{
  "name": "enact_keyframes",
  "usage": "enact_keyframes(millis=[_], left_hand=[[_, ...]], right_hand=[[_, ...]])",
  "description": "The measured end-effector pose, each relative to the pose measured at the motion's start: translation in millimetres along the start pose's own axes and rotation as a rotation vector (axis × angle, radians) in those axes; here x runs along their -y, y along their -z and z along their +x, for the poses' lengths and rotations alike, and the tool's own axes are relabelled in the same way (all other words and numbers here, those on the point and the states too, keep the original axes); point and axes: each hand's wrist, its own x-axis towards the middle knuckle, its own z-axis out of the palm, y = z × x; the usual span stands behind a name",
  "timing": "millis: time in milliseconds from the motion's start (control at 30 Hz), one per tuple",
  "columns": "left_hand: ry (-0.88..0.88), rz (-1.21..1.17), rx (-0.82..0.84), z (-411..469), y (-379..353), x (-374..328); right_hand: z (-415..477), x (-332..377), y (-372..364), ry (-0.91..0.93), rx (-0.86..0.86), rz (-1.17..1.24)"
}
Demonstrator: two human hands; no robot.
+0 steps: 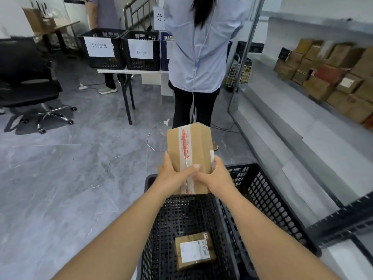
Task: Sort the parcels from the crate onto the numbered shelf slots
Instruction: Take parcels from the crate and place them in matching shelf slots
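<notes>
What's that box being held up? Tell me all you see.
The parcel is a flat brown cardboard box, sealed lengthwise with clear red-printed tape. White paper peeks out at its right edge. It is held above the black crate's far rim. The left hand grips its left edge, thumb across the tape; the right hand grips its right edge.

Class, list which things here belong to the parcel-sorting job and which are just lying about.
Job: taped parcel, gripped by left hand and right hand; labelled parcel in the crate; shelf.
Lying about: office chair; folding table; black bins on it.
</notes>
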Motion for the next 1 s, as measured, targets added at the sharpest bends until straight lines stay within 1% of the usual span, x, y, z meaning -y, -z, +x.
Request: enact_keyframes(millis=[67, 133, 200, 233, 267, 333, 400, 467, 567, 633, 700, 767, 833, 900, 1000], left_hand=[[0.072, 0.084, -0.008, 2.3, -10.8, -2.9], [0.094, 0.102, -0.041, 4.4, -17.5, -3.8], [0.029, 0.033, -0.055, 7.3, -20.0, -2.8], [-0.017, -0.033, -0.027, 7.8, -21.0, -2.5], [-0.047, -0.113, 0.023, 9.3, -21.1, -1.0], [-0.063, -0.247, 0.172, 8.7, -21.8, -0.5], [-0.046, -0.315, 0.326, 6.3, -25.2, -3.2], [-0.031, -0.369, 0.425, 3.7, -30.8, -6.3], [-0.020, -0.409, 0.537, -1.2, -42.0, -11.3], [-0.022, -0.409, 0.569, -5.9, -53.6, -15.9], [-0.060, -0.378, 0.499, -13.4, -68.2, -24.7], [-0.139, -0.306, 0.416, -24.2, -86.5, -34.2], [-0.187, -0.251, 0.372, -40.8, -106.9, -44.7], [-0.222, -0.190, 0.342, -54.9, -128.6, -48.3], [-0.295, -0.171, 0.322, -69.9, -157.3, -49.8]], right_hand=[[-7.6, -3.2, -4.5, 0.055, -0.046, -0.113], [-14.7, -7.5, -2.0, 0.099, -0.027, -0.146], [-23.9, -5.5, 9.1, 0.090, 0.055, -0.041], [-29.4, -4.0, 17.8, 0.068, 0.111, 0.029], [-34.3, -3.9, 27.8, 0.048, 0.145, 0.098], [-39.7, -8.3, 46.8, -0.030, 0.122, 0.204], [-47.5, -10.0, 59.4, -0.109, 0.112, 0.282], [-55.6, -12.9, 69.0, -0.146, 0.133, 0.308], [-67.2, -16.5, 82.5, -0.122, 0.137, 0.268], [-74.3, -15.2, 90.9, -0.104, 0.074, 0.230], [-83.8, -11.3, 97.1, -0.059, -0.027, 0.163], [-92.7, -10.9, 103.6, -0.014, -0.195, -0.028], [-103.0, -13.0, 111.4, -0.032, -0.349, -0.239], [-115.0, -14.8, 119.5, -0.072, -0.437, -0.351], [-137.6, -16.6, 133.9, -0.032, -0.526, -0.501]])
